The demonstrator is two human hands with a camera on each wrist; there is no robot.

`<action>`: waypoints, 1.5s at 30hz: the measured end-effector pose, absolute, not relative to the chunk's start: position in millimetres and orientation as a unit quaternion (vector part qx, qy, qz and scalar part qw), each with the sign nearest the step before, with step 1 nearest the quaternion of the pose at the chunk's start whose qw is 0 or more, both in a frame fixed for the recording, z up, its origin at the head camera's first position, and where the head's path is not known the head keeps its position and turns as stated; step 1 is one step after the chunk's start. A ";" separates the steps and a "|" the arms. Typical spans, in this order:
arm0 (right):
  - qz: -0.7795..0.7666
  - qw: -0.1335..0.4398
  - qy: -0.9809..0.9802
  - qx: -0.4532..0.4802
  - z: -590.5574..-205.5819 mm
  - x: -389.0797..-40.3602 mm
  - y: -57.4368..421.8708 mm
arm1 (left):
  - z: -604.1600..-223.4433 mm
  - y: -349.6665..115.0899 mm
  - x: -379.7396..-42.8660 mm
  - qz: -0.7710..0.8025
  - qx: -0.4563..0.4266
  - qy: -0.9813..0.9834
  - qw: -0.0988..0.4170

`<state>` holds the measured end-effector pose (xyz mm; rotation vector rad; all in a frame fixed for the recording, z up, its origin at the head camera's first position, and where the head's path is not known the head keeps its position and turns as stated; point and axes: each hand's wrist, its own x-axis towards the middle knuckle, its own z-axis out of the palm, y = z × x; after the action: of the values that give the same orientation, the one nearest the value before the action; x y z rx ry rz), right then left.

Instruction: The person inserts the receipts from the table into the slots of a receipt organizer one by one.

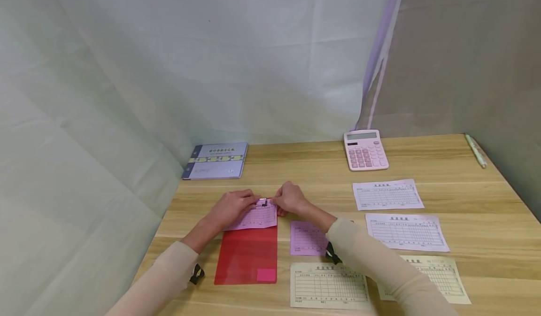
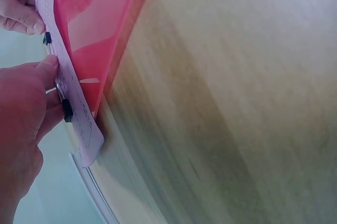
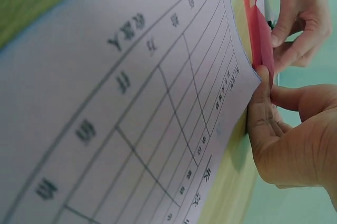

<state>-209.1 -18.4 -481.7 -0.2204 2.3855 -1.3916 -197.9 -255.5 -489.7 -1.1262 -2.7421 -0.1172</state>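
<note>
A red translucent clip folder (image 1: 249, 255) lies on the table with a pink receipt slip (image 1: 255, 218) across its top end. Over the slip's upper edge sits a metal clip with black ends (image 2: 67, 109). My left hand (image 1: 231, 208) pinches this clip between thumb and fingers, as the left wrist view shows. At the folder's upper right corner, my right hand (image 1: 291, 197) pinches the edge of folder and slip; the exact grip is partly hidden. Under the right forearm lies another pink receipt slip (image 1: 306, 238), partly covered.
Cream receipt slips (image 1: 329, 285) lie at the front, partly under the right sleeve. White receipt slips (image 1: 407, 232) lie to the right. Along the back are a blue account book (image 1: 217, 161), a pink calculator (image 1: 366, 150) and a pen (image 1: 476, 151). Fabric curtains border the table.
</note>
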 end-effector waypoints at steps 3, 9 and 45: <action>-0.495 0.182 0.847 -0.072 -483.1 -209.8 -19.7 | -490.1 -256.0 -198.0 -0.036 -0.382 -0.919 0.093; -0.499 0.189 0.843 -0.067 -483.2 -210.8 -19.6 | -490.5 -256.7 -197.9 -0.046 -0.372 -0.923 0.084; -0.337 0.160 0.881 -0.291 -434.1 -189.7 149.5 | -489.4 -256.2 -195.5 -0.084 -0.284 -0.955 0.018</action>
<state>-189.7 149.5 -434.1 -0.8320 2.5166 -0.9614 -195.5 -256.2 -489.4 -0.8817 -2.9657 -0.2604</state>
